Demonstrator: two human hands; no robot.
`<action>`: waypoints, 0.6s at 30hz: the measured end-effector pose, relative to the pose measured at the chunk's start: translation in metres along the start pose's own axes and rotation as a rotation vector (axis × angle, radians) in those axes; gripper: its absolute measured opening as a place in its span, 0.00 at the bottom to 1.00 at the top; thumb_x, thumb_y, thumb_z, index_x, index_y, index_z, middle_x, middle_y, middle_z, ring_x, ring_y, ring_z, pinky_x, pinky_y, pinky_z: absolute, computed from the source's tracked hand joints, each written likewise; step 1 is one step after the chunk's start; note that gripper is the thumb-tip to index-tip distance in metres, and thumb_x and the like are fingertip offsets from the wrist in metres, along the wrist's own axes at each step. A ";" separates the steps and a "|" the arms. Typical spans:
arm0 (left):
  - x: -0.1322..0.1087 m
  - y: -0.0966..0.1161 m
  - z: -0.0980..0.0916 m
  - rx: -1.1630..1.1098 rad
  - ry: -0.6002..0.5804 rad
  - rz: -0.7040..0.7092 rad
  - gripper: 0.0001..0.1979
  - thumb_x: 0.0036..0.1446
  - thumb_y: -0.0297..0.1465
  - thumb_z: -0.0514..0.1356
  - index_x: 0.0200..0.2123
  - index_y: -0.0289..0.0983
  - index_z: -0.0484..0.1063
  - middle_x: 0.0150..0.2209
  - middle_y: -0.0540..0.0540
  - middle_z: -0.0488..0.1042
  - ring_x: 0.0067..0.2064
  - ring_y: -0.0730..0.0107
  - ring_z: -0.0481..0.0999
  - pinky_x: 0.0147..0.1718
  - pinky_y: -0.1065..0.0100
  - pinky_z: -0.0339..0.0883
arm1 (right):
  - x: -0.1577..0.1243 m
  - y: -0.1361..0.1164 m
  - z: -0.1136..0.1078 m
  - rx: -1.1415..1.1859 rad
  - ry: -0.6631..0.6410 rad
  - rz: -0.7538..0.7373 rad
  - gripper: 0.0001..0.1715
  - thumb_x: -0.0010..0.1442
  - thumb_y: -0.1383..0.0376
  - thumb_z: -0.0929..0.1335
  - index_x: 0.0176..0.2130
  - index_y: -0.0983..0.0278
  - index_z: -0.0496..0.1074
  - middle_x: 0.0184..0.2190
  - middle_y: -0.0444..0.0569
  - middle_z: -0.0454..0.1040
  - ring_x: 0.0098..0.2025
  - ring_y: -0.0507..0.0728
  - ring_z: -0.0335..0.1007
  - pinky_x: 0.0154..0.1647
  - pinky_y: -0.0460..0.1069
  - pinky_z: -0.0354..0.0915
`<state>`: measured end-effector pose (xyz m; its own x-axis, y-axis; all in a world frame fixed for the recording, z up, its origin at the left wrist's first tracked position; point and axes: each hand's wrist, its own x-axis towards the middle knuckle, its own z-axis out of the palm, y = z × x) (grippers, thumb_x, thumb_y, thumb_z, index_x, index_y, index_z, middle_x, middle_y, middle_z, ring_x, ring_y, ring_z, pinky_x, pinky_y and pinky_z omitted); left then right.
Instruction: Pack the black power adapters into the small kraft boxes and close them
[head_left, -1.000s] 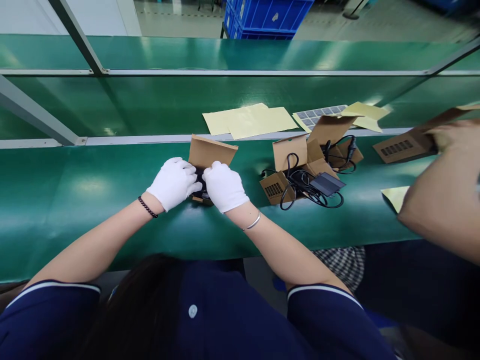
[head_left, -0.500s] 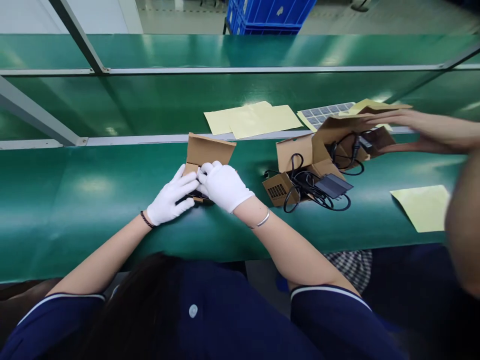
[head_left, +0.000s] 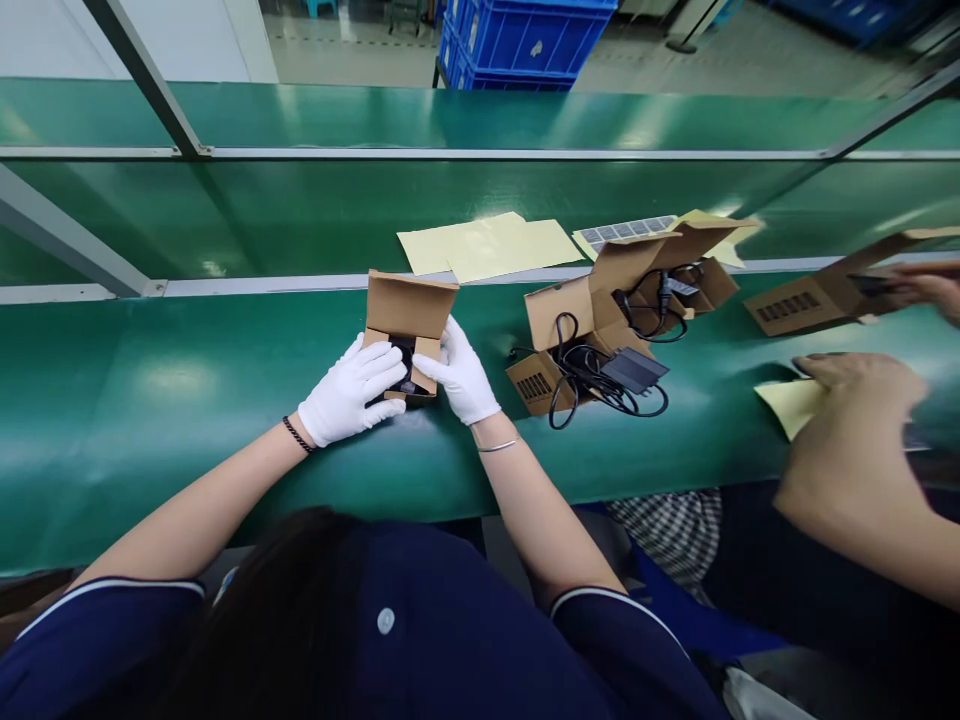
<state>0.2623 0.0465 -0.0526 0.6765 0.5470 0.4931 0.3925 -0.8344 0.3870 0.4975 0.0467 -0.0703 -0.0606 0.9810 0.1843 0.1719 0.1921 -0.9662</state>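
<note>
A small brown cardboard box (head_left: 412, 307) sits on the green worktop in front of me, its lid raised at the back. Something black (head_left: 405, 375) shows inside, partly covered by side flaps and fingers. My left hand (head_left: 354, 392), in a white glove, holds the left side of the box with its fingers lying across the opening. On the other side, my gloved right hand (head_left: 463, 375) grips the right wall, thumb on the side flap and fingers behind it.
To the right stands an open box (head_left: 536, 385) with a black power adapter (head_left: 635, 370) and coiled cable. Behind it is another open box (head_left: 716, 285) with cables. A co-worker's hand (head_left: 862, 385) lies near yellow paper (head_left: 787, 403), beside another box (head_left: 795, 303). Yellow sheets (head_left: 491, 245) lie behind.
My right hand has moved from over the box opening to its right side, uncovering the flap and black contents. The co-worker's hand has left the cable box and moved right.
</note>
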 end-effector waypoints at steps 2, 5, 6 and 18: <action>-0.008 0.000 0.005 -0.159 0.092 -0.098 0.23 0.68 0.46 0.60 0.60 0.41 0.73 0.58 0.37 0.78 0.63 0.48 0.75 0.67 0.37 0.63 | 0.006 0.002 0.006 -0.008 0.053 -0.086 0.30 0.60 0.44 0.73 0.54 0.59 0.76 0.59 0.54 0.77 0.57 0.62 0.76 0.59 0.58 0.74; -0.023 0.004 0.011 -0.435 0.427 -0.308 0.35 0.66 0.52 0.62 0.69 0.43 0.62 0.46 0.42 0.82 0.57 0.53 0.80 0.60 0.44 0.73 | 0.004 0.000 -0.003 -0.093 0.043 -0.202 0.20 0.67 0.47 0.68 0.40 0.58 0.80 0.54 0.53 0.79 0.57 0.62 0.76 0.62 0.60 0.72; -0.026 0.006 0.013 -0.491 0.511 -0.366 0.39 0.64 0.52 0.63 0.72 0.44 0.58 0.42 0.45 0.82 0.55 0.54 0.81 0.59 0.45 0.75 | 0.001 -0.002 -0.009 -0.140 0.020 -0.248 0.21 0.70 0.48 0.65 0.41 0.57 0.81 0.56 0.53 0.79 0.58 0.62 0.76 0.64 0.62 0.70; -0.030 -0.007 0.010 -0.086 0.434 -0.074 0.17 0.65 0.35 0.67 0.57 0.49 0.75 0.65 0.44 0.72 0.70 0.53 0.68 0.66 0.41 0.68 | -0.021 0.002 -0.004 -0.489 -0.066 -0.706 0.15 0.72 0.58 0.68 0.55 0.53 0.78 0.53 0.48 0.82 0.61 0.60 0.75 0.70 0.65 0.66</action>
<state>0.2453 0.0355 -0.0777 0.3173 0.5983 0.7358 0.3640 -0.7933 0.4881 0.5028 0.0266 -0.0749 -0.3670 0.6265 0.6876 0.4754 0.7617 -0.4403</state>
